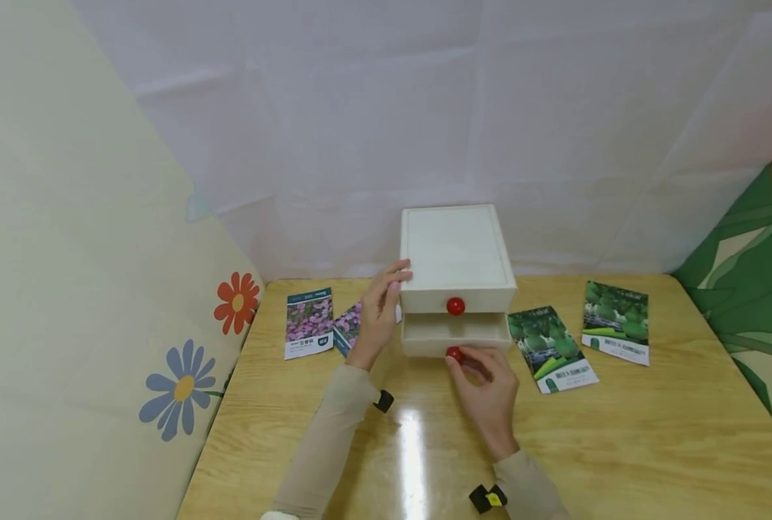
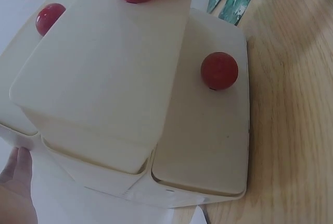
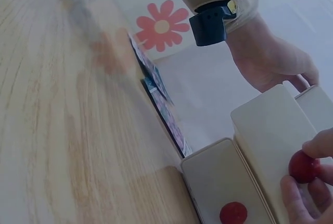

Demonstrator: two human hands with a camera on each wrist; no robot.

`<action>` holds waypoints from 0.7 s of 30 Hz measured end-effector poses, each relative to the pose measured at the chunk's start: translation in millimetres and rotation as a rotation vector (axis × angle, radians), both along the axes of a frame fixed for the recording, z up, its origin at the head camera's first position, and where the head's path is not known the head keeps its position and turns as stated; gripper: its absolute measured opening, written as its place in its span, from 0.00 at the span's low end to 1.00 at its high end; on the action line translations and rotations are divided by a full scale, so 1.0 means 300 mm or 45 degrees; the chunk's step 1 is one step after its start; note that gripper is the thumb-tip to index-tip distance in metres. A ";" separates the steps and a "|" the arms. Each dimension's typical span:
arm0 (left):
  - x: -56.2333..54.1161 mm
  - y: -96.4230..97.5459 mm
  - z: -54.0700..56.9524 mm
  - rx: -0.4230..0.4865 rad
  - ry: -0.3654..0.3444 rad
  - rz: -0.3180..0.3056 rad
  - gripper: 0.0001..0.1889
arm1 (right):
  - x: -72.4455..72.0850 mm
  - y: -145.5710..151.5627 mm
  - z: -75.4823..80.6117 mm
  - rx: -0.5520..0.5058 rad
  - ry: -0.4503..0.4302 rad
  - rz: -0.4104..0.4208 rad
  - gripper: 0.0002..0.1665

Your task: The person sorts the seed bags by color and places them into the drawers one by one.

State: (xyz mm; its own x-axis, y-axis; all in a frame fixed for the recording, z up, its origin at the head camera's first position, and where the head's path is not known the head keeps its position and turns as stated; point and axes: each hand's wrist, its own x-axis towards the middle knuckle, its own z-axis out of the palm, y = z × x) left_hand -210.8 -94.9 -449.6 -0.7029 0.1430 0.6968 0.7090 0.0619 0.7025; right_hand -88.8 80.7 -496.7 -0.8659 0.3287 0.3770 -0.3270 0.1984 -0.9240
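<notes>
A white drawer cabinet [image 1: 457,245] with three stacked drawers, each with a round red knob, stands on the table against the back. Its middle drawer [image 2: 99,73] is pulled partway out, while the top drawer [image 1: 424,300] and bottom drawer [image 2: 203,130] are closed. My right hand [image 1: 489,383] pinches the middle drawer's red knob [image 3: 303,166] between thumb and fingers. Against the cabinet's left side rests my left hand [image 1: 378,310], its fingers fairly straight, fingertips at the top edge. The left wrist view shows only part of that hand, low on the left.
Left of the cabinet lie two flower-picture packets, one [image 1: 309,323] in full view and one [image 1: 347,328] partly behind my left hand. On the right are two green packets, one near [image 1: 551,350] and one farther out [image 1: 615,323]. A white cloth [image 1: 373,130] hangs behind the table [image 1: 652,433].
</notes>
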 end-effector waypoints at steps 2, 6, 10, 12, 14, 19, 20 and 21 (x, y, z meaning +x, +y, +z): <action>-0.001 0.000 -0.001 0.000 -0.006 0.001 0.14 | 0.004 0.000 -0.002 -0.007 0.005 0.001 0.16; 0.000 -0.002 -0.008 0.001 -0.012 0.005 0.14 | 0.015 -0.002 -0.008 -0.001 0.015 -0.001 0.15; 0.003 -0.004 -0.016 0.003 -0.013 0.006 0.14 | 0.031 -0.006 -0.005 0.007 0.000 -0.017 0.16; 0.003 -0.004 -0.017 0.006 -0.012 0.003 0.14 | 0.038 -0.006 -0.002 0.004 -0.010 -0.021 0.15; 0.002 -0.002 -0.017 0.010 -0.012 0.000 0.14 | 0.044 -0.005 0.003 -0.003 -0.020 -0.023 0.15; -0.001 0.000 -0.013 0.020 -0.018 -0.007 0.14 | 0.059 -0.004 0.015 -0.027 -0.066 -0.025 0.15; -0.001 0.000 -0.012 0.021 -0.020 -0.006 0.14 | 0.061 -0.004 0.015 -0.037 -0.075 -0.023 0.15; 0.000 0.000 -0.011 0.020 -0.022 -0.004 0.14 | 0.062 -0.004 0.013 -0.042 -0.086 -0.023 0.15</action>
State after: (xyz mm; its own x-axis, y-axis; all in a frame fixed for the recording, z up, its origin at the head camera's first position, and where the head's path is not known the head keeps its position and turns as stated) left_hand -210.9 -94.8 -452.9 -0.7145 0.1342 0.6867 0.6969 0.0485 0.7156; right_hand -70.2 79.6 -492.9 -0.8828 0.3560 0.3063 -0.2599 0.1730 -0.9500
